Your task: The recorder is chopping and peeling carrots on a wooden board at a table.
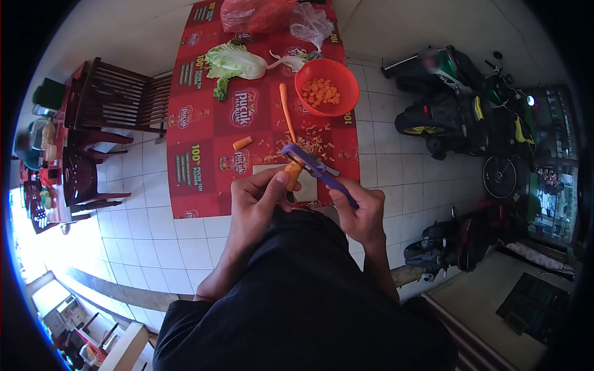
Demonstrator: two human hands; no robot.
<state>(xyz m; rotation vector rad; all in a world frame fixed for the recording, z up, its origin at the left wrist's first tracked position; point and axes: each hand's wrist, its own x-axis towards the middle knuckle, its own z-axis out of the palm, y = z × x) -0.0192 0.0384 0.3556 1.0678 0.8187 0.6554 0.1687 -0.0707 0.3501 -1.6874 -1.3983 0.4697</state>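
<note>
My left hand (257, 197) grips a short piece of carrot (293, 174) by its lower end, above the near edge of the table. In my right hand (359, 211) is a purple vegetable peeler (320, 170), its head lying against the top of that carrot. Under both hands lies a pale cutting board (308, 188), partly hidden by them. Orange peelings (320, 143) are scattered just beyond the board. A slim peeled carrot (286, 109) points away from me, and a carrot chunk (242, 143) rests farther left.
An orange-red bowl (327, 110) holding carrot slices (320, 92) stands at the table's right edge. Beyond are a napa cabbage (236, 62), a red plastic bag (257, 16) and a clear bag (311, 25). A wooden chair (123, 97) is at left; motorcycles (445, 125) are parked at right.
</note>
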